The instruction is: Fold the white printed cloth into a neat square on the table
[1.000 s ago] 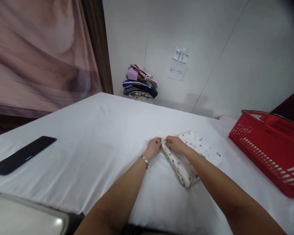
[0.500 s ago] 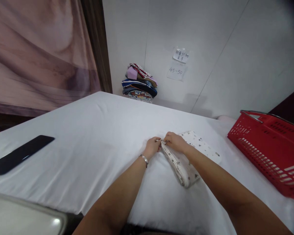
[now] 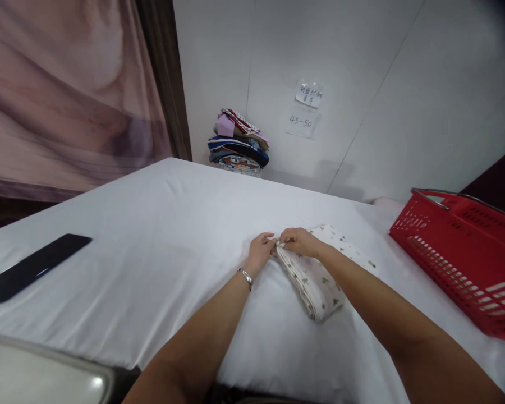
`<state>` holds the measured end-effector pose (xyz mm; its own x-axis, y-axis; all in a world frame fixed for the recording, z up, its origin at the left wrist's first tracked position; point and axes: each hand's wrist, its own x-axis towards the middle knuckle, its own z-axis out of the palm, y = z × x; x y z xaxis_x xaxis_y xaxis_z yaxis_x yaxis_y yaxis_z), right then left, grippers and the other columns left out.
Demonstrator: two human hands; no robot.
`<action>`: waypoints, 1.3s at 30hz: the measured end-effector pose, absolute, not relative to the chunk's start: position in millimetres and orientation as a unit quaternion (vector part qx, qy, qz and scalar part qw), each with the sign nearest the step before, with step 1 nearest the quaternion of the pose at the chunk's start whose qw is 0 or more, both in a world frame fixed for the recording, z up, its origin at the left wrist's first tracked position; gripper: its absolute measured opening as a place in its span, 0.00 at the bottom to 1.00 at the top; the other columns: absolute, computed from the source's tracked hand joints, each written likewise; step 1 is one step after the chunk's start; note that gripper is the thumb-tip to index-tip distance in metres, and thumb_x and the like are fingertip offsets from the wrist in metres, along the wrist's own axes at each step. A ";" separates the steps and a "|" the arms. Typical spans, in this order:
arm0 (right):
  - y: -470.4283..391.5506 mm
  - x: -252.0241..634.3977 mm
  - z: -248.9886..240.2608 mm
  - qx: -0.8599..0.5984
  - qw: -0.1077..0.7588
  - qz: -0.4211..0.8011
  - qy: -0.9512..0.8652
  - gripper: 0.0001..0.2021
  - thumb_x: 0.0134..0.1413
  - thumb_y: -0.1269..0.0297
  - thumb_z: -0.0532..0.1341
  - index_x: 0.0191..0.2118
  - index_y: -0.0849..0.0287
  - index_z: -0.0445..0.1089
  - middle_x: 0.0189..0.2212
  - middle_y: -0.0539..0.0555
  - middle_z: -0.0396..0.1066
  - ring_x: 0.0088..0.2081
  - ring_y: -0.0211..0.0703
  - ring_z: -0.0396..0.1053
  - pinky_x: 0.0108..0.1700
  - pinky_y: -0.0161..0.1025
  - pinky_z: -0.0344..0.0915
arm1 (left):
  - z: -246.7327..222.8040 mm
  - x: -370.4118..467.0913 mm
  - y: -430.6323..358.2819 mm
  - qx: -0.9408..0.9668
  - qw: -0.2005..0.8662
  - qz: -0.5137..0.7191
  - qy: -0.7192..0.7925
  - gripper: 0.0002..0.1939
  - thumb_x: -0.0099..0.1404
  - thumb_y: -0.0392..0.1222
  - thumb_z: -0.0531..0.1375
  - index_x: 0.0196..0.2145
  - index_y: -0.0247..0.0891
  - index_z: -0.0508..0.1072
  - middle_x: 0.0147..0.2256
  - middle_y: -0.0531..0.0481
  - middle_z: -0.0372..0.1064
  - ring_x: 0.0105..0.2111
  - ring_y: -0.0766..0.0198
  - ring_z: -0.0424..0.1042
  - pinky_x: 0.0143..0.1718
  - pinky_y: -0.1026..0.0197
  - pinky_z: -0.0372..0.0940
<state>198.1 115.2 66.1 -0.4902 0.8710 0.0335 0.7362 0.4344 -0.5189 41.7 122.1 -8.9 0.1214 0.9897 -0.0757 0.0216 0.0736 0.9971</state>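
A folded white cloth (image 3: 315, 280) with a small printed pattern lies in layers on the white-covered table, its stacked edges turned toward me. My right hand (image 3: 301, 242) pinches its far left corner, fingers closed on the fabric. Just left of that corner is my left hand (image 3: 261, 251), a silver bracelet on its wrist. The left index finger stretches out and the fingers are apart, their tips right beside or lightly touching the cloth. Part of the cloth spreads out behind my right forearm, which hides its middle.
A red plastic basket (image 3: 467, 258) with a metal handle stands on the right. On the left lies a flat black object (image 3: 36, 268). Folded fabrics (image 3: 239, 140) are piled by the wall beyond the table (image 3: 185, 224). A pale, rounded-corner surface (image 3: 42, 373) sits at the lower left.
The left fingers have loosened and spread from a pinch at the cloth's corner. My right hand keeps its grip there, shifted very slightly. The cloth's top layer looks a little flatter.
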 end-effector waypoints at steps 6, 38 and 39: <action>117.9 199.7 63.9 -0.487 0.157 0.239 -0.826 0.06 0.45 0.75 0.59 0.28 0.58 0.71 0.33 0.48 0.71 0.29 0.34 0.65 0.33 0.31 0.59 | -8.2 41.5 120.0 0.525 0.538 0.465 0.468 0.13 0.58 0.36 0.56 0.42 0.34 0.70 0.18 0.57 0.65 0.17 0.72 0.64 0.20 0.69 0.58; 111.4 200.5 60.7 -0.439 0.128 0.118 -0.882 0.15 0.50 0.75 0.56 0.41 0.52 0.73 0.36 0.50 0.73 0.43 0.43 0.63 0.41 0.37 0.60 | -14.2 37.0 127.8 0.689 0.373 0.380 0.492 0.10 0.59 0.40 0.56 0.33 0.39 0.76 0.36 0.49 0.74 0.37 0.63 0.70 0.39 0.62 0.62; 111.7 200.6 59.0 -0.431 0.131 0.114 -0.886 0.15 0.50 0.76 0.56 0.40 0.52 0.73 0.36 0.50 0.74 0.43 0.43 0.63 0.42 0.38 0.60 | -14.5 37.2 128.2 0.687 0.375 0.379 0.495 0.09 0.58 0.39 0.56 0.32 0.39 0.76 0.35 0.50 0.73 0.36 0.63 0.69 0.39 0.63 0.62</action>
